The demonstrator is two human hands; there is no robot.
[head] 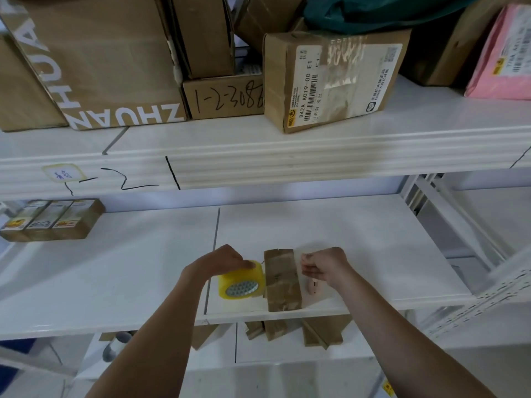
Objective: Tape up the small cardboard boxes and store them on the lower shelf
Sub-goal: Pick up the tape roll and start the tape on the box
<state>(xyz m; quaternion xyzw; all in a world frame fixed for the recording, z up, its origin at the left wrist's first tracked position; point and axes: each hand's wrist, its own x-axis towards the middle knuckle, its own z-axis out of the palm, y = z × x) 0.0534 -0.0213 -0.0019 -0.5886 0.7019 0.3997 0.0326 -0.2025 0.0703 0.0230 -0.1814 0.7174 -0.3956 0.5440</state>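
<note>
A small brown cardboard box [282, 280] lies near the front edge of the white middle shelf [129, 268]. My left hand [221, 261] grips a roll of yellow clear tape [241, 280] just left of the box. My right hand [324, 267] is on the box's right side, fingers curled and pinching what looks like the free end of the clear tape stretched across the box. A small pink object [312, 286] lies under that hand. Several small cardboard boxes [290, 330] show on the shelf below.
Three small labelled boxes [51, 219] stand at the far left of the middle shelf. The upper shelf [258, 156] is packed with large cardboard boxes [330, 79] and a pink parcel [500, 53]. A perforated metal upright [482, 300] runs along the right.
</note>
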